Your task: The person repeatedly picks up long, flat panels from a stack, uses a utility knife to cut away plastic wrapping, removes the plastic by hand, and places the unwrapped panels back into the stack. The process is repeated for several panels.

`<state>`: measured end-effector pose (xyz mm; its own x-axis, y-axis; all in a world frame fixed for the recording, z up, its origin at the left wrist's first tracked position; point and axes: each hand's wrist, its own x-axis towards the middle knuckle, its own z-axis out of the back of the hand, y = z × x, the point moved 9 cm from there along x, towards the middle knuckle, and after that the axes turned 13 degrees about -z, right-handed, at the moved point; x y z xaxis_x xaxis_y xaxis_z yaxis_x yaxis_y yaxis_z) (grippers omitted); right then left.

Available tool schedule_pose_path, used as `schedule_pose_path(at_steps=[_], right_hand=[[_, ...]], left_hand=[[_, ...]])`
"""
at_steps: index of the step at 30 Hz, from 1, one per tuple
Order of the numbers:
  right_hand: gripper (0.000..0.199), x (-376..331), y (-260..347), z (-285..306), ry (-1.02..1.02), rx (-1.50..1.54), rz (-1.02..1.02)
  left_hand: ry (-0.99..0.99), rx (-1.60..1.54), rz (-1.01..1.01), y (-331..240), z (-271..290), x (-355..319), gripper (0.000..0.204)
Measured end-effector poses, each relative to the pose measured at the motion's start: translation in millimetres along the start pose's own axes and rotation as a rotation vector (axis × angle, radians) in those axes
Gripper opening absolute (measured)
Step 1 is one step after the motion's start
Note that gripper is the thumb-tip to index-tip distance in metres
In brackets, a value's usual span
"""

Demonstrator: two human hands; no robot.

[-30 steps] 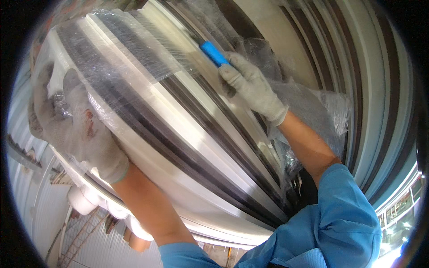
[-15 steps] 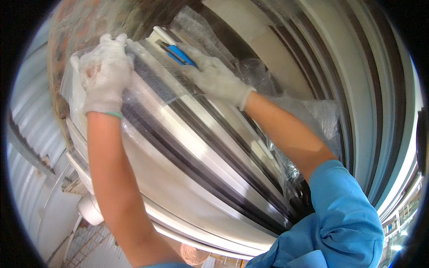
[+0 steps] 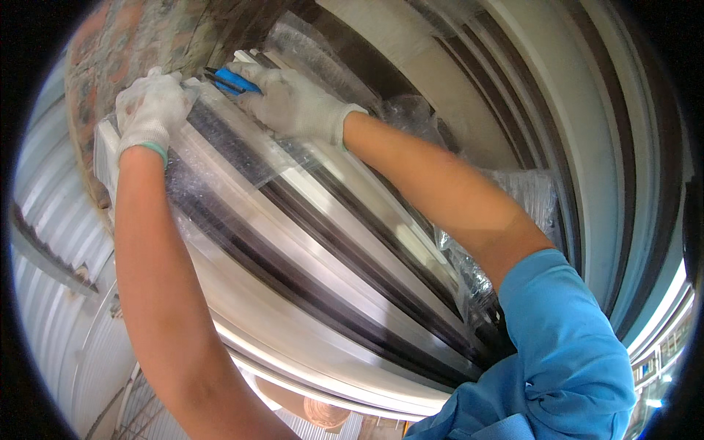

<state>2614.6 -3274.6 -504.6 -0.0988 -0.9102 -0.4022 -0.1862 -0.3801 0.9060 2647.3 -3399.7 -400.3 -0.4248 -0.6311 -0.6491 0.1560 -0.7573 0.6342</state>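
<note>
At the far upper end of the bundle of long metal profiles (image 3: 308, 242), both gloved hands meet: the right hand (image 3: 297, 103) is clenched around a blue-handled cutter (image 3: 233, 81), its tip pointing toward the left hand (image 3: 150, 110). Left fingers (image 3: 176, 92) pinch the clear bubble wrap (image 3: 220, 158) just beside the blade. The bundle's long axis runs from the fingers down to the lower right, toward the blue sleeve (image 3: 565, 352).

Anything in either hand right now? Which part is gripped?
The right hand holds a blue-handled cutter by its handle end, with the tip toward the left hand. The left hand pinches the clear bubble wrap at the far end of the metal profiles.
</note>
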Motion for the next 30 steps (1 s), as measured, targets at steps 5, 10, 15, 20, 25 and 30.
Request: schedule_pose_path(at_steps=[5,10,15,20,25,30], right_hand=[[0.054,5,2,12,-0.147,-0.098,0.105],[0.051,13,-9,14,-0.130,-0.062,0.116],[0.046,24,13,-15,-0.118,-0.602,0.357],[0.042,36,14,-21,0.032,-0.440,0.141],[0.047,37,27,-4,-0.010,-0.231,0.067],[0.050,19,34,3,-0.103,-0.328,0.246]], left_hand=[[-0.008,-0.096,0.129,13,-6,14,0.037],[-0.115,-0.368,0.053,27,-16,29,0.032],[-0.172,-0.403,0.038,41,-26,37,0.027],[-0.170,-0.270,-0.031,39,-26,45,0.025],[-0.141,-0.266,-0.019,40,-30,52,0.027],[-0.102,-0.273,0.043,46,-35,58,0.028]])
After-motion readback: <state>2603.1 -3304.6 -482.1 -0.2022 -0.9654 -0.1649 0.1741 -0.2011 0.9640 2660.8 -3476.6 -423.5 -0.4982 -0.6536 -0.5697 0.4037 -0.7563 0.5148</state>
